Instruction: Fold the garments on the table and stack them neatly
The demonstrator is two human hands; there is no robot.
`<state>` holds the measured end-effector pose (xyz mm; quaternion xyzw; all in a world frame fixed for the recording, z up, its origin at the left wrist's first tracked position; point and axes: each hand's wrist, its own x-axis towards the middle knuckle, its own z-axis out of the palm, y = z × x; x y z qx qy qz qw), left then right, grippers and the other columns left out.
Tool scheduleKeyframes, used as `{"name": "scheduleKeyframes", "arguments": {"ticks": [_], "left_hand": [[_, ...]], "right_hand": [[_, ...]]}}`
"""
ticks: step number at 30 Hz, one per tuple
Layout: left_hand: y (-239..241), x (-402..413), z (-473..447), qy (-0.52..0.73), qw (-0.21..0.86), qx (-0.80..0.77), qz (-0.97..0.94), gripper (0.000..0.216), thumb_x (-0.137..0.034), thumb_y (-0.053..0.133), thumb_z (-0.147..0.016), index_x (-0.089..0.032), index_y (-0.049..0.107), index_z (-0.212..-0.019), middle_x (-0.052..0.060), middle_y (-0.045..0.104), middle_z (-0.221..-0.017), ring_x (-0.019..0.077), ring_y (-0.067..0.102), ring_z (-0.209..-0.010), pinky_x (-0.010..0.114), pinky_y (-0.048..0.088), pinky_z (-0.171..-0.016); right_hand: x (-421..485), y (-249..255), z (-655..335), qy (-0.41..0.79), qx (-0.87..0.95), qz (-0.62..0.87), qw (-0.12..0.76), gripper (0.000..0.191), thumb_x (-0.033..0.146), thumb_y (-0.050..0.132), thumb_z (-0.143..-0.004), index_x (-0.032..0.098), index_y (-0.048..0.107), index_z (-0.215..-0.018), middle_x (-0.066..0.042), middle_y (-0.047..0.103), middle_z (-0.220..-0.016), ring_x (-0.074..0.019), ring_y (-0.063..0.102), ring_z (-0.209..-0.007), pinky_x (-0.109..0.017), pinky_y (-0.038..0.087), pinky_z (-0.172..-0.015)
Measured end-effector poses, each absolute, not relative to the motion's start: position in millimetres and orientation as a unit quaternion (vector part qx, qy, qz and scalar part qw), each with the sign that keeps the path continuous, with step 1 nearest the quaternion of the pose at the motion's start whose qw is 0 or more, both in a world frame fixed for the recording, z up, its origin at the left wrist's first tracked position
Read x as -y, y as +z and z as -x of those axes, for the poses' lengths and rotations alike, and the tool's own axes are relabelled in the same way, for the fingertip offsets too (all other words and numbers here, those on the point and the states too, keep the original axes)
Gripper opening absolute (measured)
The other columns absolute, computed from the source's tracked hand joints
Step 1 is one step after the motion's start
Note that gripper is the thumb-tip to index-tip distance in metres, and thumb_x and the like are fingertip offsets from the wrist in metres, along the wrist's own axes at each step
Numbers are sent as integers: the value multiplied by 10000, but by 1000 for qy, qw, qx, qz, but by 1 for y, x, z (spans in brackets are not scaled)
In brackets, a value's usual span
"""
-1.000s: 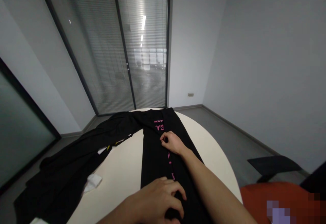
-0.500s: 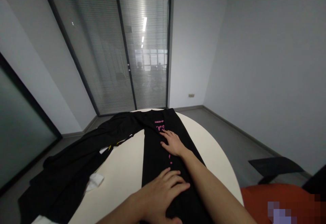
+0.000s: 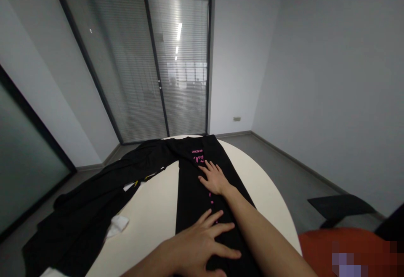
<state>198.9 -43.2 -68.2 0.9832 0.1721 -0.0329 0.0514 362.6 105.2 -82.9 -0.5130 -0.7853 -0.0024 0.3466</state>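
A black garment with pink lettering (image 3: 189,197) lies flat in a long strip on the table, partly folded over so that some of the print is covered. My right hand (image 3: 214,179) rests on it just below the lettering, fingers spread and palm down. Closer to me, my left hand (image 3: 202,241) lies on the same cloth with its fingers wide apart. Neither hand grips anything. My forearms and hands hide parts of the near end of the garment.
The round white table (image 3: 151,214) carries more dark clothing (image 3: 85,209) along its left side, with a white piece of cloth or paper (image 3: 117,225) at its edge. An orange-seated chair (image 3: 344,243) stands at the right. Glass doors with blinds (image 3: 132,79) are ahead.
The fingers of my left hand have spread wider on the cloth. My right hand has shifted slightly, its fingers spreading a little beneath the print. The garment lies nearly as before.
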Motion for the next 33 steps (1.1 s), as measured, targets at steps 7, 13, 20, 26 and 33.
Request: {"name": "scheduleKeyframes", "arguments": {"ticks": [7, 13, 20, 26, 33], "left_hand": [[-74, 44, -199, -29, 57, -171, -983, 553, -479, 636, -894, -399, 503, -1425, 43, 232, -1643, 408, 92, -1507, 702, 130, -1155], [-75, 48, -200, -22, 50, -172, -984, 527, -462, 637, -899, -397, 523, -1410, 39, 247, -1638, 411, 104, -1505, 695, 140, -1161], [-62, 43, -196, 36, 3, -183, -983, 508, -449, 636, -875, -319, 569, -1361, 38, 483, -1511, 312, 364, -1440, 539, 303, -1174], [-50, 2, -174, 145, -116, -342, -921, 504, -328, 595, -879, -270, 553, -1378, 46, 430, -1549, 296, 304, -1469, 518, 270, -1204], [-59, -32, -155, 177, -115, -465, -860, 545, -420, 522, -928, -258, 486, -1447, 64, 362, -1589, 292, 271, -1488, 529, 242, -1215]], "right_hand": [[-104, -81, -362, 5, 794, 514, 325, 573, 482, 427, -977, 241, 437, -1496, -121, 212, -1635, -317, 145, -1515, -522, 121, -1201], [-106, -83, -364, -1, 797, 506, 329, 564, 481, 434, -974, 246, 451, -1486, -117, 224, -1633, -320, 153, -1513, -523, 132, -1197], [-106, -85, -362, -13, 781, 512, 357, 529, 466, 425, -982, 257, 479, -1465, -98, 282, -1616, -301, 208, -1501, -502, 158, -1199], [-111, -83, -364, -1, 786, 512, 347, 518, 499, 410, -987, 255, 506, -1433, -90, 313, -1603, -298, 220, -1496, -514, 174, -1191], [-119, -47, -365, 4, 778, 542, 318, 489, 498, 626, -843, 212, 625, -1239, -151, 527, -1400, -356, 484, -1283, -512, 389, -1016]]}}
